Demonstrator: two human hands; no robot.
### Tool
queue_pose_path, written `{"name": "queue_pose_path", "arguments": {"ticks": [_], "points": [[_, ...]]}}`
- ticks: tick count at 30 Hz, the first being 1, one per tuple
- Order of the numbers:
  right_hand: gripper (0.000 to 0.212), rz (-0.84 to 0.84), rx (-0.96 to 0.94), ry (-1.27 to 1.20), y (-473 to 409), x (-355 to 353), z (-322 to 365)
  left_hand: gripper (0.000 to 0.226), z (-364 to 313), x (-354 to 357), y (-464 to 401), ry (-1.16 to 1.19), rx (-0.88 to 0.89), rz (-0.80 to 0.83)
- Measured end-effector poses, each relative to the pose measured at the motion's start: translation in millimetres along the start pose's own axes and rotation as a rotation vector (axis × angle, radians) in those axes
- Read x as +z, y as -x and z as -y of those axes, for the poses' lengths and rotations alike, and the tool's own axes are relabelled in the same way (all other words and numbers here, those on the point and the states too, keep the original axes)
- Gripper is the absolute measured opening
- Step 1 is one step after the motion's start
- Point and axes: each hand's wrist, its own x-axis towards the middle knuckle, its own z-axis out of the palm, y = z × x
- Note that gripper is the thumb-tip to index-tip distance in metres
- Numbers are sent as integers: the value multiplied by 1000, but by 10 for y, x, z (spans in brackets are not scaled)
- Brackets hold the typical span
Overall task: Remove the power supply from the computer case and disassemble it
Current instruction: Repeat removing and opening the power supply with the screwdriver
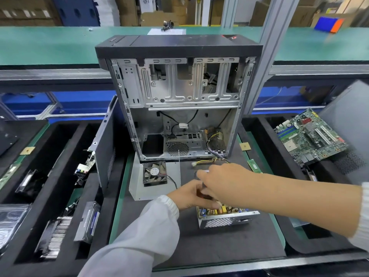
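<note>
The black computer case (pixel 179 48) stands upright on the mat, its side open and its inside mostly bare. In front of it lies the power supply (pixel 225 221), lid off, with coils and capacitors showing. Its yellow and black wires (pixel 216 159) run back toward the case. The removed lid (pixel 137 182) lies flat to the left with its black fan (pixel 154 173) facing up. My right hand (pixel 221 180) curls over a dark orange screwdriver handle (pixel 200 193) above the power supply. My left hand (pixel 184 194) reaches in beside it, fingertips hidden behind the right hand.
A grey side panel (pixel 105 140) leans at the case's left. Black foam trays on the left hold a heat sink (pixel 58 236), a hard drive (pixel 89 220) and cables. A green motherboard (pixel 311 136) lies at the right, and a memory stick (pixel 254 165) sits near the case.
</note>
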Motion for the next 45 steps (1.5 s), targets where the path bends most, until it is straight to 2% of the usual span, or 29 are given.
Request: {"name": "queue_pose_path", "arguments": {"ticks": [3,5,7,9,11,12,13,14,15,17,22,24,29,41,45], "points": [[41,84,-114,-114,78,-42,-61,31,4,19,8,-7,7,-22],[51,60,-61,-151,82,-58,-51,23,11,29,-13,-43,20,-19],[56,2,52,-105,28,-54,-8,36,-14,20,-25,-93,40,-21],[43,-37,104,-20,-38,-9,26,36,-4,-3,-22,-110,40,-7],[26,-20,81,-16,-53,17,31,29,24,-19,-23,-84,32,3],[27,1,44,-40,-34,21,17,23,42,-32,-14,-57,20,2],[34,33,2,-62,-3,19,-5,21,55,-50,2,-38,18,0],[42,54,-39,-77,19,23,-33,31,90,-93,21,-42,16,-16],[49,47,-67,-84,36,35,-53,40,100,-137,62,-55,24,-41],[56,4,-88,-80,44,86,-73,40,159,-232,128,-145,60,-106],[29,-42,-66,-119,-12,201,-123,10,396,-213,176,-542,41,-267],[23,-88,-57,-138,-47,219,-135,7,487,-133,162,-658,17,-307],[24,-141,-49,-200,-18,261,-153,10,692,26,129,-818,-41,-349],[21,-128,4,-278,164,117,-256,11,816,178,116,-916,-97,-459],[19,-149,0,-305,207,111,-317,18,888,241,112,-959,-117,-519]]}}
